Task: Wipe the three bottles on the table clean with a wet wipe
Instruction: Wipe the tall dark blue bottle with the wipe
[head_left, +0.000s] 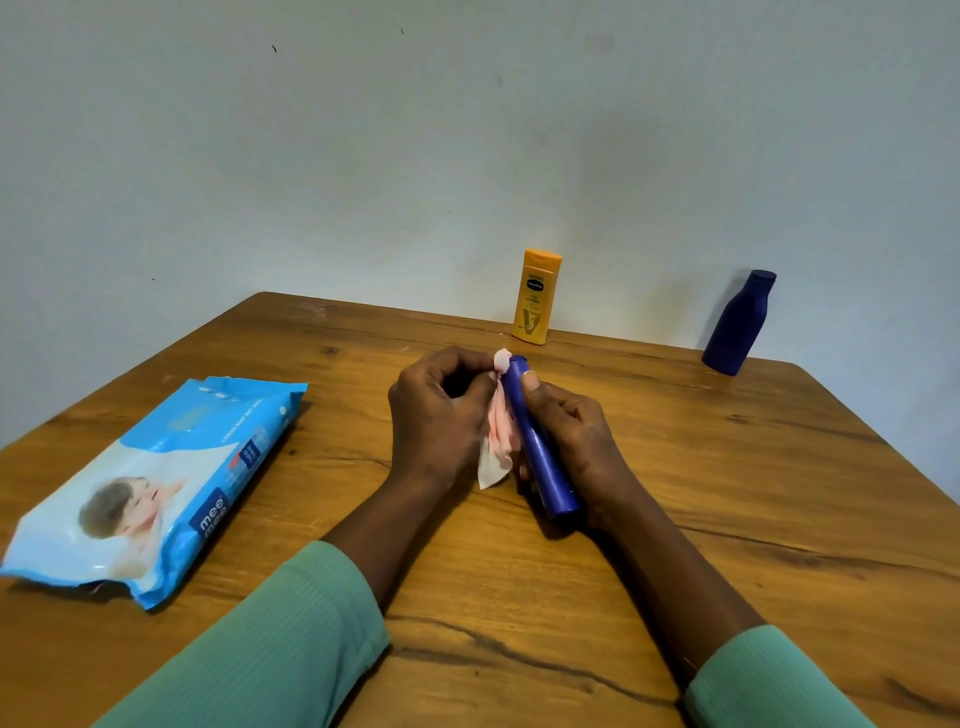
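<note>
Two green sleeves (291, 639) are running off the bottom edge, so nothing above the forearms is showing. Just beyond them the right hand (571, 431) is gripping a slim blue bottle (540, 447), its palm hiding the bottle's far side and any label there; the bottle is lying tilted, its capped end pointing away toward the wall. The left hand (441, 410) is closing on a pale pink wet wipe (498, 441) and pressing it against the bottle's upper end, the wipe bunching and hanging down between the hands. To the left a blue wipes pack (150, 488) is lying flat on the wooden table (727, 519), reading "mee mee"; its smaller print is blurring out. Farther back a yellow bottle (536, 296) is standing upright with a Vaseline logo, and well to its right a dark blue bottle (737, 322) is showing no label.
</note>
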